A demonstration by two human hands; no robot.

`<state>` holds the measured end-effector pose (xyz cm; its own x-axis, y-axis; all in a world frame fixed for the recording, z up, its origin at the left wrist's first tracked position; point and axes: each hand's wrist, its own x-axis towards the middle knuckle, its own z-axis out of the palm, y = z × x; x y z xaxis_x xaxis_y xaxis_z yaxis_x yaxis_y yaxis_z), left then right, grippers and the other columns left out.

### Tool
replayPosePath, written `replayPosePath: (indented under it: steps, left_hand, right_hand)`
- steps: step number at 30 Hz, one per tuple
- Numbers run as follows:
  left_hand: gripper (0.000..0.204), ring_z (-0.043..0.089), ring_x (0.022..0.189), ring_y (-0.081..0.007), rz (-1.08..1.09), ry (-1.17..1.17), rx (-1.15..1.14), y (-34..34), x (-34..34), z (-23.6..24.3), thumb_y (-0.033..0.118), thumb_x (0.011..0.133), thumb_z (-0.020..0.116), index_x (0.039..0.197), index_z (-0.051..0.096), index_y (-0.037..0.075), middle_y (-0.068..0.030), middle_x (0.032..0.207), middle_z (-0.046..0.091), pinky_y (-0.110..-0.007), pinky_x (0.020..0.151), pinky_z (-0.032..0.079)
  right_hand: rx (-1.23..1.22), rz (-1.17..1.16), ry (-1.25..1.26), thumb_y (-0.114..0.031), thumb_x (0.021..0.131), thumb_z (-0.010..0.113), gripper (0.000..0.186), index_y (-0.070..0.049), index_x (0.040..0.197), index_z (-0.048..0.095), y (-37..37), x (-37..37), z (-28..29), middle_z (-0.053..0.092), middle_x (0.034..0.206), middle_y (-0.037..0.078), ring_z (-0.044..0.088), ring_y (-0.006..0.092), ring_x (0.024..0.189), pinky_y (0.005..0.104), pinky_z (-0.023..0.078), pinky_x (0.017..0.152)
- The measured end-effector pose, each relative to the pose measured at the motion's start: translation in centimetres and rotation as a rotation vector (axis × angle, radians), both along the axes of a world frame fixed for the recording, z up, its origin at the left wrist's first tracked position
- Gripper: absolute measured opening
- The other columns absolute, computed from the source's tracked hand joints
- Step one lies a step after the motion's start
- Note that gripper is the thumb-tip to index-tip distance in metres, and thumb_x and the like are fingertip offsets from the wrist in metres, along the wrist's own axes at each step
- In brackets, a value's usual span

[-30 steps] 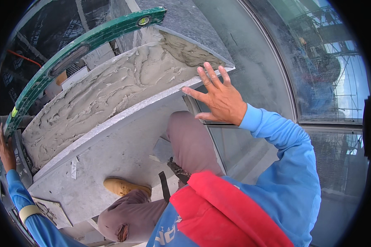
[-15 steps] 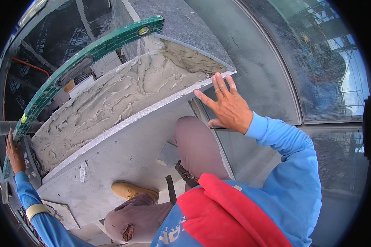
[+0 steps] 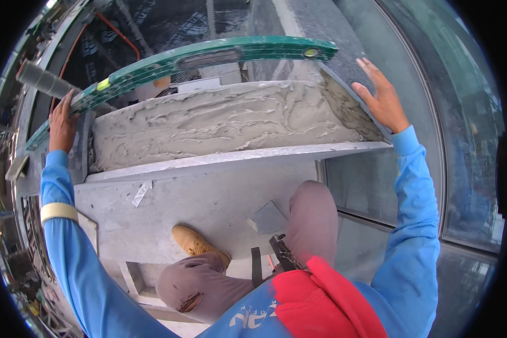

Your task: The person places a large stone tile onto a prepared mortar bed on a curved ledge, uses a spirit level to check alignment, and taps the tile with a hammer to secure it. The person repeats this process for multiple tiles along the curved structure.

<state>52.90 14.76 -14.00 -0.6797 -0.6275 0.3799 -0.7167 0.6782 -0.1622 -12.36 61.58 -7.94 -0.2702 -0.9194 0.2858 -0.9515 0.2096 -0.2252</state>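
Slab (image 3: 225,121) far edge hidden behind level (image 3: 208,56); left hand (image 3: 62,121) grip unclear, right hand (image 3: 380,96) open

A tall glass wall (image 3: 462,141) curves from two o'clock down to four o'clock, daylight coming through it. At twelve o'clock rises a grey speckled wall panel (image 3: 321,22). An orange cable (image 3: 118,34) loops at eleven o'clock above a grey pipe (image 3: 42,79).

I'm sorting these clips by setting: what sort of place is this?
Most likely a building site, at a stair being finished. Wet grey mortar is spread over a step, a long green spirit level lies above it, and the person wears a tan work boot.
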Motion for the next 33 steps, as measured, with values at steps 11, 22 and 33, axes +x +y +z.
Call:
replayPosePath:
  steps: [11,22,33]
  left_hand:
    - [0.071,0.044,0.145,-0.0338,0.127,-0.052,-0.02,2.3,-1.8,0.8,0.021,0.099,0.066,0.161,0.032,0.035,-0.0086,0.156,0.048,-0.07,0.118,0.03]
    - [0.073,0.043,0.145,-0.0323,0.107,-0.049,-0.1,1.8,-1.4,-0.2,0.019,0.1,0.064,0.162,0.029,0.032,-0.0077,0.157,0.047,-0.063,0.121,0.027]
    - [0.074,0.044,0.143,-0.0342,0.077,0.024,0.018,2.5,-1.8,0.8,0.014,0.097,0.066,0.161,0.032,0.03,-0.0082,0.154,0.048,-0.066,0.12,0.03]
  right_hand:
    - [-0.014,0.218,-0.015,0.002,0.098,0.061,0.051,-0.014,0.146,0.058,-9.7,-0.4,-0.4,0.064,0.141,0.015,0.06,0.0325,0.132,0.0404,0.044,0.114]
    - [0.033,0.185,-0.022,0.01,0.093,0.063,0.058,-0.015,0.145,0.059,-10.1,-0.3,-0.1,0.065,0.139,0.017,0.061,0.0336,0.129,0.0415,0.048,0.11]
    - [0.152,0.095,-0.034,0.002,0.093,0.067,0.069,-0.021,0.155,0.046,-10.3,0.5,1.4,0.066,0.132,0.022,0.061,0.043,0.122,0.0453,0.05,0.103]
